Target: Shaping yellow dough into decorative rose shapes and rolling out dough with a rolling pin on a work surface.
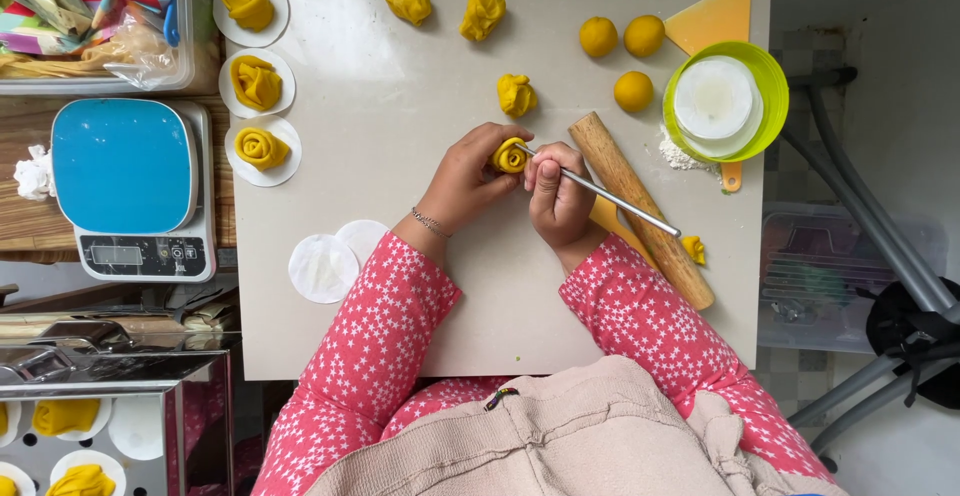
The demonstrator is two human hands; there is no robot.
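Left hand (462, 178) curls around a yellow dough rose (510, 156), held just above the board (400, 286); right hand (556, 196) pinches a metal rod (610, 196), its tip touching the rose. Rolling pin (640, 211) lies just beside.

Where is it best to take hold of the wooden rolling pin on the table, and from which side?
Grip the wooden rolling pin at its upper end, coming from above. It lies flat and slanted; that end is bare, while the metal rod in the right hand crosses its middle and the sleeve crowds its lower end.
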